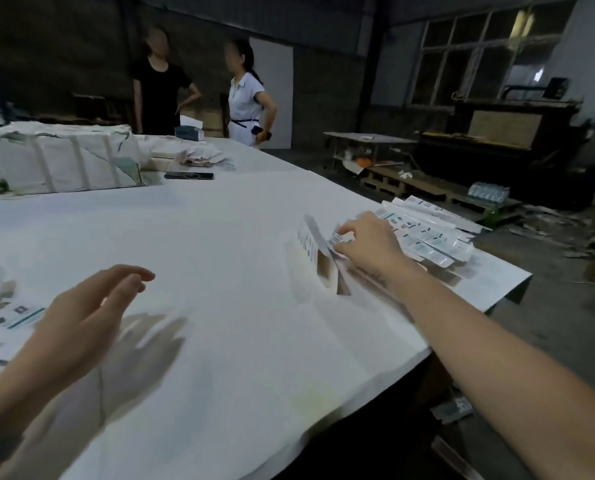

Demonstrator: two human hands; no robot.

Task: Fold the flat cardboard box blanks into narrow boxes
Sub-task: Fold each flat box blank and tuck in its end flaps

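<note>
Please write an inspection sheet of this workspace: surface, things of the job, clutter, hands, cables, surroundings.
Surface: white table, wide and mostly bare in the middle.
Job's things: stack of flat blanks at the right edge; one blank partly opened; more printed blanks at the left.
Clutter: dark phone; strapped bundle; loose papers.
Hands: right hand pinches the opened blank; left hand open, holds nothing.
Cables: nothing seen.
Surroundings: two people standing beyond the table; pallet; windows.

Flat printed blanks fanned beside half-opened box.
</note>
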